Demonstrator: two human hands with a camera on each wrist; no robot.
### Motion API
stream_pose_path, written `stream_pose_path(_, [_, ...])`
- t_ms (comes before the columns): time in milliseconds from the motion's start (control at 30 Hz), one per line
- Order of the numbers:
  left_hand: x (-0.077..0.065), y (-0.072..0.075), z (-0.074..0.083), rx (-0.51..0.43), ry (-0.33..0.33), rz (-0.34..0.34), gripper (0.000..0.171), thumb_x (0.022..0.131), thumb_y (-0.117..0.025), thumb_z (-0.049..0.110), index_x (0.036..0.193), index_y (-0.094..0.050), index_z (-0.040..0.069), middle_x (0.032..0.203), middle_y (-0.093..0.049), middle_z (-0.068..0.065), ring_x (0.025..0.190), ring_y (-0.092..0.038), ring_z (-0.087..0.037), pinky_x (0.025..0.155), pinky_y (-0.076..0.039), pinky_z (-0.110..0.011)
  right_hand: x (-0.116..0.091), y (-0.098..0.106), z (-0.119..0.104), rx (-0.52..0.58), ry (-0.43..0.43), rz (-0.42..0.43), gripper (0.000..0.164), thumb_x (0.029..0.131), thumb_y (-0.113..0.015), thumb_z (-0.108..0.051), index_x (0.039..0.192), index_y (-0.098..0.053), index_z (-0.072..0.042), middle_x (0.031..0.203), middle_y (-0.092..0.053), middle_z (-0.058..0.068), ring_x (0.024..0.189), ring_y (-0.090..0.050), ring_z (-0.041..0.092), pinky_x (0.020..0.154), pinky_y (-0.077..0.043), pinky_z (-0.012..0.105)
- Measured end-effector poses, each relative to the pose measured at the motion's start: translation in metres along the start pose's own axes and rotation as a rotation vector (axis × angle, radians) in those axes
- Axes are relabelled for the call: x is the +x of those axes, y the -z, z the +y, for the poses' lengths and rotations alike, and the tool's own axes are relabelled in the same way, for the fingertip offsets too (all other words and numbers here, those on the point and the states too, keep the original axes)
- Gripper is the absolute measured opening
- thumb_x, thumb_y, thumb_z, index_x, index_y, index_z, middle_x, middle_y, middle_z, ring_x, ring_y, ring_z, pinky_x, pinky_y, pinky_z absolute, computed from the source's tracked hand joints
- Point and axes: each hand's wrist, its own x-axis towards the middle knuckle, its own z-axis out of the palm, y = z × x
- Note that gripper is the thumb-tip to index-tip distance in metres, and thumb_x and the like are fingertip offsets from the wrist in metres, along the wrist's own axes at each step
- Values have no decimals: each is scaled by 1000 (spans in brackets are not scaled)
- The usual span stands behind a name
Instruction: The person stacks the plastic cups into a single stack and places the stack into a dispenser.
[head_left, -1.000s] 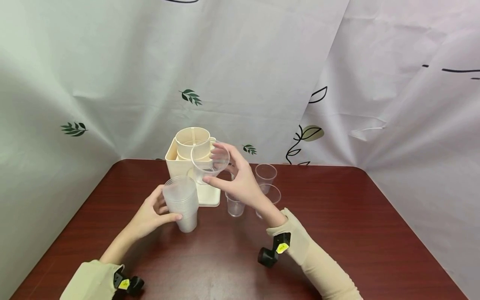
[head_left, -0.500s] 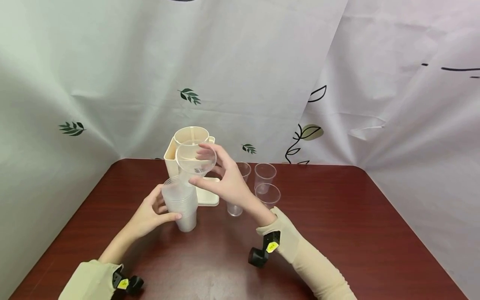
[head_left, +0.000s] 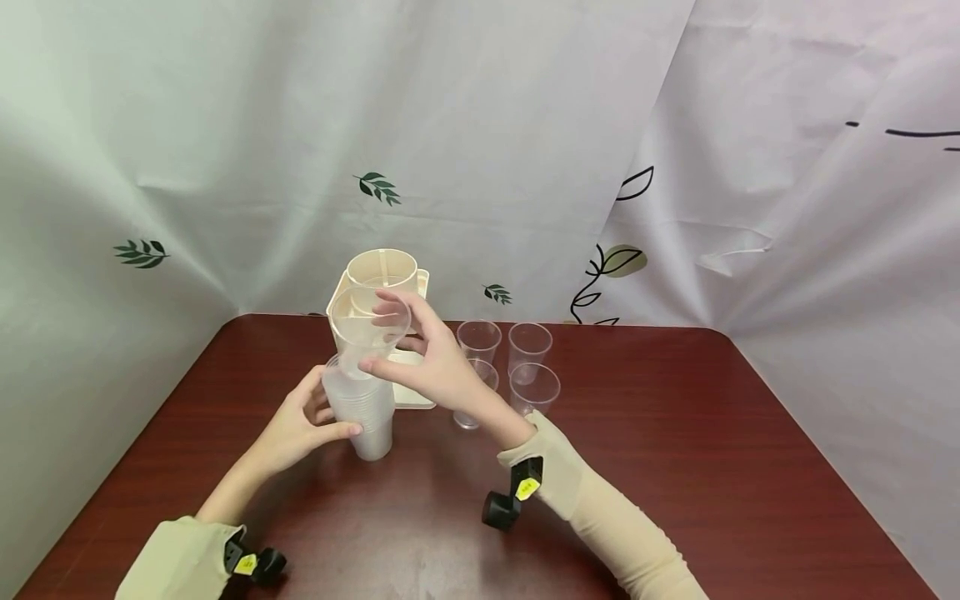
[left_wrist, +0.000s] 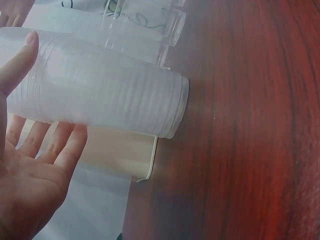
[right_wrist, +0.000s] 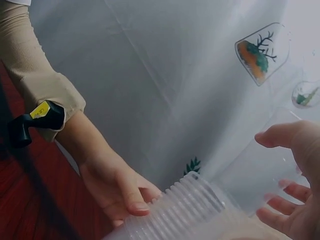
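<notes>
My left hand (head_left: 296,427) grips a stack of clear plastic cups (head_left: 365,421) from the left, thumb in front and fingers behind. In the left wrist view the ribbed rims of the nested cup stack (left_wrist: 110,82) show between thumb and fingers. Above the stack, my right hand (head_left: 431,358) holds a single clear plastic cup (head_left: 367,333) by its side, between thumb and fingers. The bottom of this cup overlaps the stack's open top in the head view. The right wrist view shows the single cup (right_wrist: 250,170) tilted over the stack's mouth, close to the left hand (right_wrist: 115,187).
Behind the stack stands a cream-coloured container with a base (head_left: 414,398) and a round cream cup (head_left: 382,268) at its top. Several clear cups (head_left: 530,342) stand upright right of it on the dark red table (head_left: 637,467). A patterned white curtain (head_left: 480,167) hangs behind.
My right hand has moved left and slightly down with the single cup, from beside the cream container to over the stack. The left hand and the stack have stayed nearly still.
</notes>
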Motion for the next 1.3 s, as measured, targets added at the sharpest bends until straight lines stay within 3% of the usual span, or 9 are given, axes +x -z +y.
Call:
stream_pose_path(233, [-1,0,0,-3,6,0,68,77,-74,-7,133,-39,10,120,-56,16,106,-59,3,86,-52,-16,0,-4,4,-23,-45,-46,71,83,-74,-8,142,-35,-15,134,-50,12,125,-52,15,100,-47,24])
stream_pose_path(867, [-1,-1,0,-19,-10,-6,67,77,-73,-8,132,-38,9,121,-56,18,106,-60,2,85,-52,-17,1,-10,14,-164,-84,-72,69,83,-74,-16,142,-38,-15,133,-56,5,121,-54,12,100,-46,22])
stream_pose_path(1100, [-1,-2,2,-6,-3,-8,69,78,-73,-7,134,-37,10,121,-55,18,106,-60,3,85,-52,-16,-1,-11,17,-123,-103,-85,76,83,-74,-14,145,-30,-13,137,-55,8,121,-55,17,100,-46,22])
stream_pose_path(1300, [-2,-1,3,7,0,-7,69,78,-73,-7,134,-37,9,122,-54,18,107,-59,3,85,-52,-16,-2,-10,19,-144,-114,-108,75,82,-74,-15,145,-32,-15,136,-54,8,123,-55,19,100,-46,23])
